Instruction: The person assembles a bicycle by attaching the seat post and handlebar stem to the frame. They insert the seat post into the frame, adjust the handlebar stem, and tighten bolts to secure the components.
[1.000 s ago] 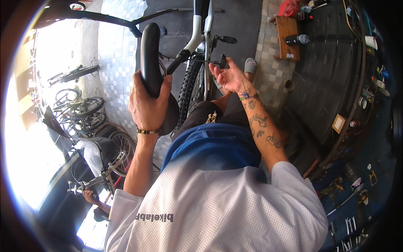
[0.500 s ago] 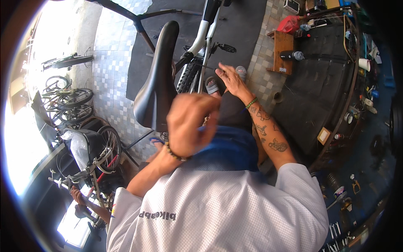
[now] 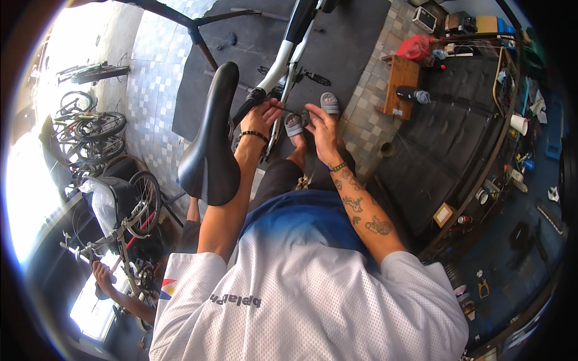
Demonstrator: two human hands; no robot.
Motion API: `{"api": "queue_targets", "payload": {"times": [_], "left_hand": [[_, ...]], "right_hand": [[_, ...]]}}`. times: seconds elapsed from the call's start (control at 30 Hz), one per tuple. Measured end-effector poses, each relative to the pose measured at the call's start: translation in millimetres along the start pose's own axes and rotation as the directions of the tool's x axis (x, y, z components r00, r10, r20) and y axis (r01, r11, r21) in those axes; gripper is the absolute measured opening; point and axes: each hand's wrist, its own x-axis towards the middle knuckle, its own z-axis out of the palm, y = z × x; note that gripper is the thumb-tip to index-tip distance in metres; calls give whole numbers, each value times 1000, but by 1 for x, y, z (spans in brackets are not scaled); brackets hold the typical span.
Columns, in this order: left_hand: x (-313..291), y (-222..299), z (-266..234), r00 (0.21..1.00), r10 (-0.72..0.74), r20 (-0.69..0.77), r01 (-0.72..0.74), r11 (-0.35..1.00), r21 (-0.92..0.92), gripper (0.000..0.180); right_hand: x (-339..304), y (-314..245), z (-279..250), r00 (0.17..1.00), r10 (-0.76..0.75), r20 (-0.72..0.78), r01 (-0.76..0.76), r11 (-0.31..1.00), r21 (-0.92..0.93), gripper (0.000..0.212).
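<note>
Jutting left from right hand (image 3: 323, 133), thin tool (image 3: 291, 111)

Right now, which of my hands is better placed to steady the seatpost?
Probably your left hand: it's right by the seatpost, though I can't see a firm grip. Your right hand is farther off, at the far end of a thin dark tool.

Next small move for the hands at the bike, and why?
Probably steady the tool with the left hand and check its tip is seated before turning. The left fingers are beside the shaft near the collar, and the right hand is at the shaft's other end, but I can't see whether the tip is engaged.
</note>
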Motion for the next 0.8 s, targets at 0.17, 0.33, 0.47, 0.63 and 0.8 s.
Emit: {"api": "queue_targets", "payload": {"times": [0.17,0.33,0.47,0.63,0.8], "left_hand": [[-6,-2,-2,999,0,-53,-6,994,-109,15],[0,-10,-7,998,-3,-59,-3,994,-107,15],[-4,-13,-6,994,12,-105,-15,999,-32,17],[-9,-16,-19,990,121,-76,-97,961,257,27],[-117,-2,-1,945,217,245,-303,297,905,42]], "right_hand": [[4,-29,-9,909,325,260,-349,936,52,31],[30,-46,1,794,-379,476,608,519,-601,31],[38,-77,34,833,-138,535,548,327,-770,23],[67,-68,70,780,189,596,588,106,-802,28],[78,-68,73,818,225,529,475,254,-843,24]]}}
